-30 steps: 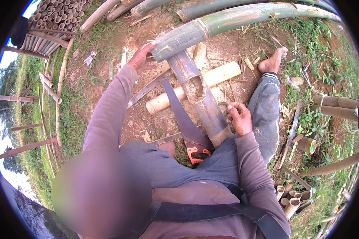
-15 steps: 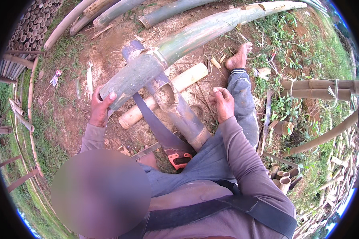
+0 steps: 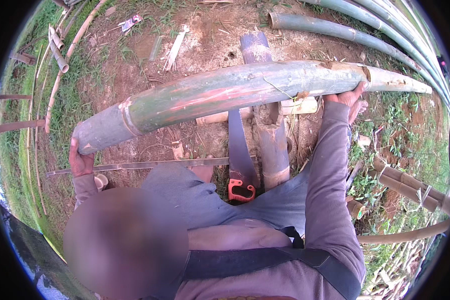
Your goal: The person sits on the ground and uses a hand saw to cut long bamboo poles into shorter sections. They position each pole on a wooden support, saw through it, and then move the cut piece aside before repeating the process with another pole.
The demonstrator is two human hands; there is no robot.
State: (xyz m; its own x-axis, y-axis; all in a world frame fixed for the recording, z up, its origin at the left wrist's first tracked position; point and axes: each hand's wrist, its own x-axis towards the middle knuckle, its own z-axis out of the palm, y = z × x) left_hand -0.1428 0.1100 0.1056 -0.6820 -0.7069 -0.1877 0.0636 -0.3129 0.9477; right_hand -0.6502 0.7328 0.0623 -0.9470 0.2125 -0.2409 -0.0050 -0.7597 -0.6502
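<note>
A thick green bamboo pole (image 3: 225,92) stretches across the view, held up over my legs. My left hand (image 3: 80,161) grips its wide cut end at the left. My right hand (image 3: 349,98) holds it from beneath near the thin end at the right. Under the pole, a notched grey bamboo log (image 3: 271,137) lies on the ground between my legs. A hand saw with an orange handle (image 3: 241,189) rests beside that log, blade pointing away from me. A long thin strip (image 3: 145,164) lies across my left knee.
Several long bamboo poles (image 3: 365,27) lie on the bare earth at the top right. A tied bundle of short bamboo (image 3: 415,186) sits on grass to the right. Thin sticks (image 3: 57,50) and splinters (image 3: 175,47) lie at the upper left. A short pale piece (image 3: 301,106) lies behind the log.
The big pole has swung from a slant to lying nearly level across the view. My left hand followed its thick end down and left; my right hand rose to its thin end.
</note>
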